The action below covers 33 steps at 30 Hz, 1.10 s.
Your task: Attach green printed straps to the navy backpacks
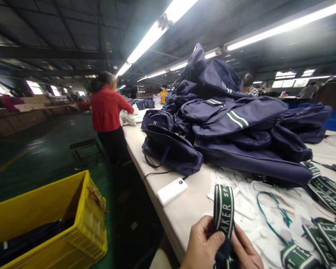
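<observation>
A tall heap of navy garments (226, 123) with green-and-white stripes fills the table (182, 213) toward one o'clock. At eleven o'clock lies a white power bank (171, 191) (a dark cable runs from it). A yellow crate (72, 231) sits on the floor at nine o'clock, and a person in a red top (106, 108) stands farther along at eleven o'clock.

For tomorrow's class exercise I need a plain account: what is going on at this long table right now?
A person's left hand and right hand together pinch a green-and-white lettered elastic band at the near edge of the long pale worktable. More such bands lie to the right among white scraps. A heap of navy blue garments fills the middle, beside a white power bank. Farther along, a person in a red top handles white cloth. A yellow plastic crate sits on the floor.
</observation>
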Each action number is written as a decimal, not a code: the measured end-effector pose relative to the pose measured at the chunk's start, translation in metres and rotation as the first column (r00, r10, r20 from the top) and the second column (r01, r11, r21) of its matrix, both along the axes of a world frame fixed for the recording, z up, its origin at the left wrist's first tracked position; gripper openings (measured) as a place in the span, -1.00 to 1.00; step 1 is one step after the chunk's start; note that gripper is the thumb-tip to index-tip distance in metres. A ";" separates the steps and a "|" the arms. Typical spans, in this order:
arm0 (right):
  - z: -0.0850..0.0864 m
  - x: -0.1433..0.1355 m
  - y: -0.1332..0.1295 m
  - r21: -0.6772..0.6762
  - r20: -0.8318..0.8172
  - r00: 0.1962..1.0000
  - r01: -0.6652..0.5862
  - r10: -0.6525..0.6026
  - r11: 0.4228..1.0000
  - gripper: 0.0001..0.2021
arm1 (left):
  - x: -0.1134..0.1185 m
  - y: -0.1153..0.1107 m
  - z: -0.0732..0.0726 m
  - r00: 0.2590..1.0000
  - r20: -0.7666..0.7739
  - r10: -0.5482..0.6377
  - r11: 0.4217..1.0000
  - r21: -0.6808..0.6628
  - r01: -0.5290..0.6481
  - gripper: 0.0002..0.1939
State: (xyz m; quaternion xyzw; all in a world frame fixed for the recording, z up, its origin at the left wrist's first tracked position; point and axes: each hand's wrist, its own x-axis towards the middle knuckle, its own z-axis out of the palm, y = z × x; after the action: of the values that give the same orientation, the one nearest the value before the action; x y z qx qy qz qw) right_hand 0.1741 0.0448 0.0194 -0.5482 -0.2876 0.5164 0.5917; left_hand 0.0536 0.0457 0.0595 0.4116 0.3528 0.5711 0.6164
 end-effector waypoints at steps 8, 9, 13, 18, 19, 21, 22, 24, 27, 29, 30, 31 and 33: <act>0.017 -0.008 -0.011 0.133 -0.407 0.905 -0.074 0.122 0.988 -0.46 | 0.015 -0.003 -0.002 0.993 -0.036 0.111 0.987 -0.110 -0.114 -0.60; 0.019 -0.008 -0.010 0.166 -0.411 0.904 -0.058 0.122 0.984 -0.49 | 0.016 -0.003 -0.002 0.994 -0.040 0.103 0.986 -0.124 -0.107 -0.57; 0.015 -0.006 -0.004 0.236 -0.389 0.916 -0.004 0.098 0.972 -0.56 | 0.017 0.002 -0.005 0.987 -0.131 0.090 0.982 -0.153 -0.110 -0.51; 0.014 -0.004 -0.003 0.256 -0.358 0.930 0.014 0.082 0.966 -0.59 | 0.011 0.005 -0.005 0.977 -0.199 0.074 0.976 -0.187 -0.112 -0.45; 0.015 -0.003 -0.003 0.254 -0.354 0.932 0.014 0.080 0.967 -0.59 | 0.010 0.004 -0.004 0.979 -0.195 0.054 0.975 -0.203 -0.094 -0.44; 0.016 -0.003 -0.002 0.249 -0.339 0.939 0.030 0.058 0.968 -0.59 | 0.009 0.000 -0.002 0.981 -0.194 0.022 0.973 -0.221 -0.065 -0.42; 0.017 -0.002 -0.002 0.251 -0.326 0.944 0.039 0.047 0.967 -0.59 | 0.010 -0.003 -0.002 0.979 -0.203 0.013 0.973 -0.223 -0.059 -0.41; 0.016 -0.001 -0.001 0.258 -0.298 0.954 0.044 0.037 0.965 -0.60 | 0.010 -0.008 -0.001 0.970 -0.241 0.015 0.975 -0.213 -0.068 -0.39; 0.014 0.001 -0.001 0.250 -0.256 0.966 0.039 0.027 0.968 -0.62 | 0.011 -0.014 0.002 0.942 -0.333 0.025 0.982 -0.166 -0.085 -0.39; 0.012 0.002 -0.001 0.237 -0.213 0.977 0.066 -0.014 0.969 -0.61 | 0.010 -0.017 0.009 0.930 -0.368 0.016 0.989 -0.129 -0.068 -0.41; 0.011 0.003 -0.002 0.232 -0.190 0.981 0.092 -0.048 0.968 -0.61 | 0.009 -0.019 0.013 0.930 -0.368 -0.003 0.992 -0.117 -0.043 -0.43; 0.011 0.003 -0.002 0.228 -0.169 0.982 0.123 -0.085 0.966 -0.60 | 0.009 -0.020 0.018 0.933 -0.359 -0.034 0.994 -0.109 -0.006 -0.44; 0.012 0.004 -0.003 0.217 -0.154 0.980 0.160 -0.128 0.963 -0.60 | 0.010 -0.022 0.023 0.930 -0.349 -0.112 0.991 -0.107 0.079 -0.46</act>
State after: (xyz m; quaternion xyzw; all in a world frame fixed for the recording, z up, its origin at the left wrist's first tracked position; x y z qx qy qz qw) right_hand 0.1778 0.0419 0.0317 -0.4588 -0.2626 0.4722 0.7053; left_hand 0.0632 0.0233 0.0830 0.4959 0.4632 0.4404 0.5879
